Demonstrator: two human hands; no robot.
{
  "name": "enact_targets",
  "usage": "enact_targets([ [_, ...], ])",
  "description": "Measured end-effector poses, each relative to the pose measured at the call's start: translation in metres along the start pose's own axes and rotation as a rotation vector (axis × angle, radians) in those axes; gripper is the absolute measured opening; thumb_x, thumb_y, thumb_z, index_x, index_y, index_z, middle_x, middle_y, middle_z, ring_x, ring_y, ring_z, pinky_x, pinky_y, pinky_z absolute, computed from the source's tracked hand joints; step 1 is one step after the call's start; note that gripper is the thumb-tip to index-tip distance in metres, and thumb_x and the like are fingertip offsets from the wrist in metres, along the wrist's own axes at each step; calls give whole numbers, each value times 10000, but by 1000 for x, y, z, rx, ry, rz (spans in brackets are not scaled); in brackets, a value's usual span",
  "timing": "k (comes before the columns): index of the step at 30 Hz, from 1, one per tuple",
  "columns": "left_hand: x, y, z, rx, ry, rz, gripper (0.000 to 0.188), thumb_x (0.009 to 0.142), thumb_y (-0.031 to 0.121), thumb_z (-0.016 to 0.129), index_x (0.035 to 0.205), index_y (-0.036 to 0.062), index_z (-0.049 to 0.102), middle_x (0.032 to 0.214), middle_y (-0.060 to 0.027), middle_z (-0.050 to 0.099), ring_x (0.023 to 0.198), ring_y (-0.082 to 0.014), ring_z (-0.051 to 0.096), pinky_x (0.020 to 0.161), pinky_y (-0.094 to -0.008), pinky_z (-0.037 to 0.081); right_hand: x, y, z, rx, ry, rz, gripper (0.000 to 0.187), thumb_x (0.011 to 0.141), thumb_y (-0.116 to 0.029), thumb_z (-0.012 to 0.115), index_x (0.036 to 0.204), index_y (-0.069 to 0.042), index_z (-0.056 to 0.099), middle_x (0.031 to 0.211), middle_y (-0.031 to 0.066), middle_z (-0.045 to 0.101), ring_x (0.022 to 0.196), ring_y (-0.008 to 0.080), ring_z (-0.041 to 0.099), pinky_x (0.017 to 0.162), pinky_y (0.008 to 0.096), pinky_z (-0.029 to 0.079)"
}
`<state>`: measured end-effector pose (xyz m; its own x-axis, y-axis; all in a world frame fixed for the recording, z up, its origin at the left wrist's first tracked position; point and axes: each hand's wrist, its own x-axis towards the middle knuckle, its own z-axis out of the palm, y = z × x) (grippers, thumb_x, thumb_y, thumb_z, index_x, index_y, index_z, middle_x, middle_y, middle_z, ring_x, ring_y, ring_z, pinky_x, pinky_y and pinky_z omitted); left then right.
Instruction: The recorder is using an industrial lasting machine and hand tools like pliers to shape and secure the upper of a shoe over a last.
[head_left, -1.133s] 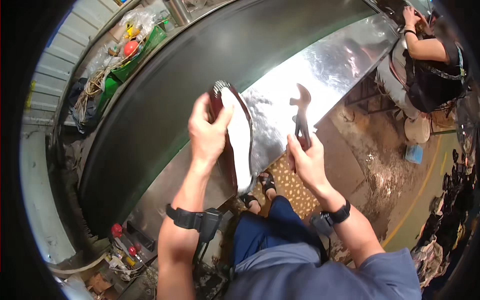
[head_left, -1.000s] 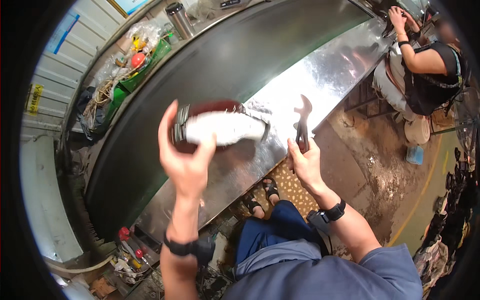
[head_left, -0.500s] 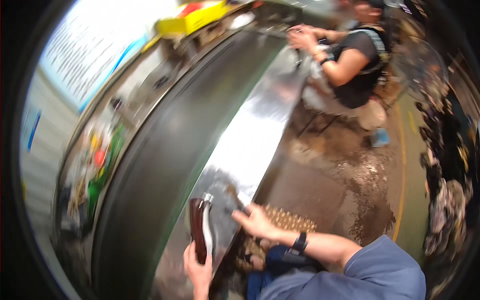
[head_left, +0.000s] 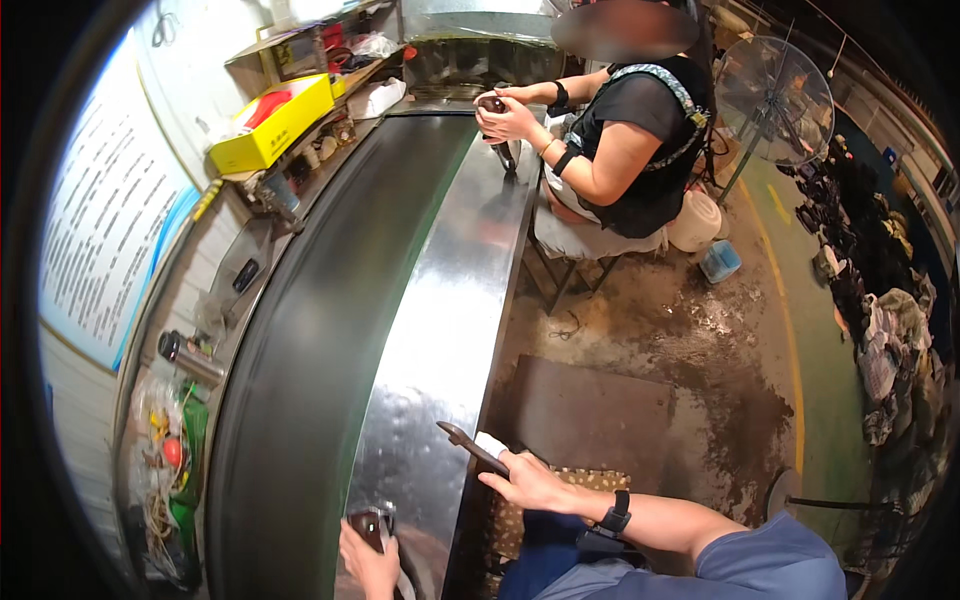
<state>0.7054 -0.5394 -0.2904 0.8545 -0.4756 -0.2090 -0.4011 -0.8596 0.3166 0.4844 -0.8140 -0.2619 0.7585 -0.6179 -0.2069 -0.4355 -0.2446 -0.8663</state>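
Two bare hands are working at the lower middle of the frame, each with a grip clamped on something. The left hand [head_left: 372, 568] is curling around a glossy dark-brown shoe with a pale strip along it [head_left: 370, 528], thumb and fingers seemingly pressing from opposite sides so that it is not slipping. This shoe is sitting over the near end of a long, shiny metal desk [head_left: 440, 310]; whether it is touching the metal, I cannot tell.

The right hand [head_left: 535, 486] is closing around the handle of a dark metal hand tool [head_left: 468, 442], leaving its head free and pointing toward the upper left, presumably because holding it low is giving reach. Something small and white [head_left: 491, 444] is showing beside those fingers; its kind is unclear.

Alongside the desk, a wide black belt [head_left: 310, 300] is running toward the top of the frame. At the upper middle, a seated co-worker in black [head_left: 640, 150] is holding another dark-brown shoe [head_left: 492, 104] over the far end.

Along the left, a yellow open box [head_left: 240, 155], a steel flask [head_left: 192, 354] and a red ball [head_left: 173, 453] are lying beyond the belt, probably for keeping the working strip free.
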Motion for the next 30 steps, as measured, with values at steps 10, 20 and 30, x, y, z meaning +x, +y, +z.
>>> enact_targets([
  [10,9,37,-22,-23,-13,-20,940,772,347,833,1524,13,379,1481,-312,451,1369,-474,433,1151,-529,361,213,47,-58,-193,-31,-186,283,972,-236,649,1005,26,547,829,256,662,782,470,668,653,541,524],
  [20,27,75,-32,-29,-88,-134,957,746,271,854,1525,6,366,1480,-317,448,1373,-452,440,1162,-513,345,276,52,-90,-323,-147,-259,328,919,-251,711,1017,30,573,834,197,662,704,429,677,584,521,530],
  [30,88,204,-101,-908,140,-137,1044,755,-47,835,1604,31,233,1255,-114,604,1169,-218,607,1017,-373,511,283,0,-105,-60,-409,108,344,940,-226,705,1064,87,635,799,201,703,720,323,719,682,475,562],
])
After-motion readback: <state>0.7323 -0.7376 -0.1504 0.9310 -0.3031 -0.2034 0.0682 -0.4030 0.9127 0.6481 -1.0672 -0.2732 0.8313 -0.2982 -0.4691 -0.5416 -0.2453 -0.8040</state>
